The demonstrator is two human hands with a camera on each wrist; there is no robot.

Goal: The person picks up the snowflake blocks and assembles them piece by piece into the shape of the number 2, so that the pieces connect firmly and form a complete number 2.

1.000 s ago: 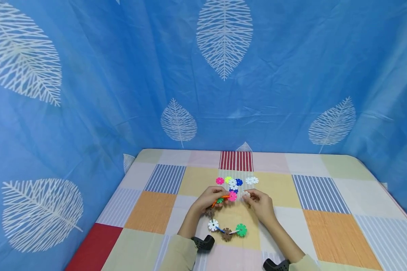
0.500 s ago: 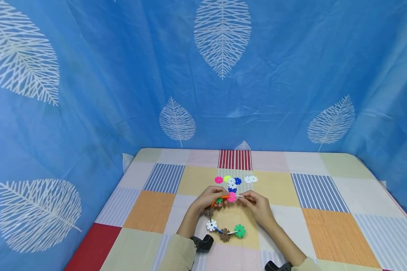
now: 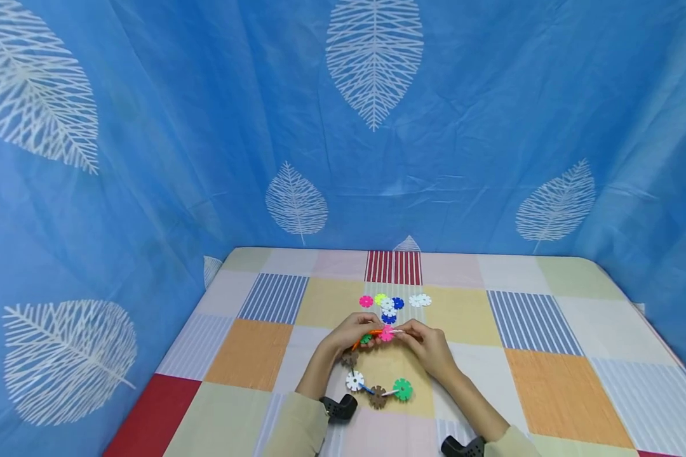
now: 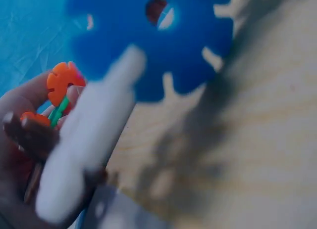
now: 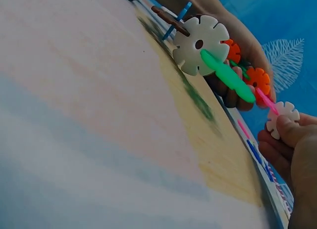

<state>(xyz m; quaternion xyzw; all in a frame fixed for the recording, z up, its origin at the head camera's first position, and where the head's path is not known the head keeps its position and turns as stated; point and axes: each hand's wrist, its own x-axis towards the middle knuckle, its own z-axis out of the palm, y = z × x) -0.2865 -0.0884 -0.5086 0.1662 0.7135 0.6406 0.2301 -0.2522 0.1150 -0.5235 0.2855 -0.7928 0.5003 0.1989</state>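
Shifted since the earlier frame: white notched plastic disc (image 5: 285, 110), from apart to touching the bright-pink notched plastic disc (image 3: 387, 334) (landmark). Right hand (image 3: 427, 346): pinching white disc, just right of landmark. Left hand (image 3: 351, 333): pinching orange notched plastic disc (image 5: 263, 77), just left of landmark. Handling, judged: light, stiff, smooth; hold by flat faces, slots free. Writing: none legible.

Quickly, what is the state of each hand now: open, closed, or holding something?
Left hand: closed, holding the chain of linked discs near its orange pieces.
Right hand: closed, pinching a white disc at the pink disc.
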